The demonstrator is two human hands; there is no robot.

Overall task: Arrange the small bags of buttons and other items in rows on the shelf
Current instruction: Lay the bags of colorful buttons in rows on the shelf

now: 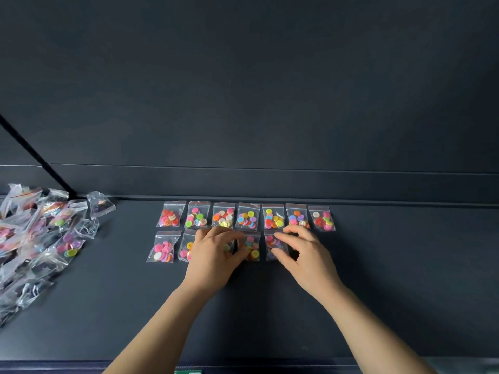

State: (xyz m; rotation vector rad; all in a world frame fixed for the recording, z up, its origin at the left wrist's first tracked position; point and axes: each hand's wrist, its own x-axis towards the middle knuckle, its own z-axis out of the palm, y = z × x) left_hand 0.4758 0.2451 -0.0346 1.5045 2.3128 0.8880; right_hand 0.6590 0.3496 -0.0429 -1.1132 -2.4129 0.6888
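Observation:
Small clear bags of coloured buttons lie in two rows on the dark shelf. The back row holds several bags side by side. The front row begins with a bag of pink buttons at the left. My left hand arches over the third front bag and hides most of it, and its thumb lies against the fourth front bag. My right hand pinches the fifth front bag between fingertips at the bag's top and thumb at its bottom.
A loose heap of unsorted bags covers the shelf's left end. A black diagonal strut comes down behind the heap. A raised ledge runs along the back. The shelf's front edge lies near my forearms.

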